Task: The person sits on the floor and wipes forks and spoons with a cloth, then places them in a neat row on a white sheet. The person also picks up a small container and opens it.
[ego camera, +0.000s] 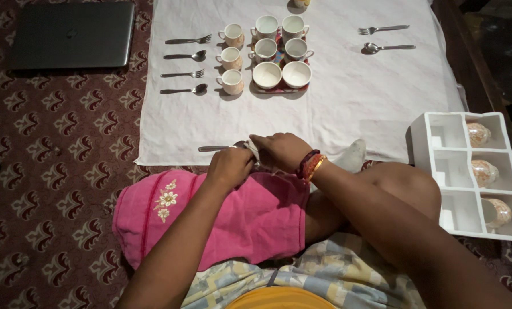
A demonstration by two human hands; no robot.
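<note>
over a pink cloth on the lap, the left hand closes around a piece of cutlery whose handle pokes out leftward, while the right hand pinches a white rag against it. beyond, on the white sheet, cups sit on a tray between rows of forks and spoons.

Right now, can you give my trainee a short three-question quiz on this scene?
1. True or false: the left hand and right hand hold a piece of cutlery in a white cloth.
2. How many cutlery pieces lie left of the mugs?
3. The white tray holds: A) patterned cups B) forks.

Key: 1 true; 2 four; 3 A.
</note>
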